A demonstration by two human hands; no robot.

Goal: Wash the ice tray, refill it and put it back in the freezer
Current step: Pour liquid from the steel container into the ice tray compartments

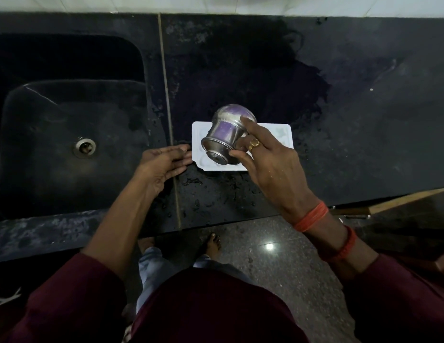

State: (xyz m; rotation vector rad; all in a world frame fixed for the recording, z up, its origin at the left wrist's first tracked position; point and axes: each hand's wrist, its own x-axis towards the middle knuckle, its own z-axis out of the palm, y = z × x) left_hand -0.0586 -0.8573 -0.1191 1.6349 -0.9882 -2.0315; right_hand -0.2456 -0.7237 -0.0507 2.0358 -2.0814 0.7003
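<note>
Above ice tray [285,135], right hand [273,167] grips pot [224,134].

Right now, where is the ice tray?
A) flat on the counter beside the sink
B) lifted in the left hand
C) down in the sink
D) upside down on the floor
A: the ice tray lies flat on the wet counter beside the sink, the left hand at its left edge and the right hand tilting a steel pot over it.
</note>
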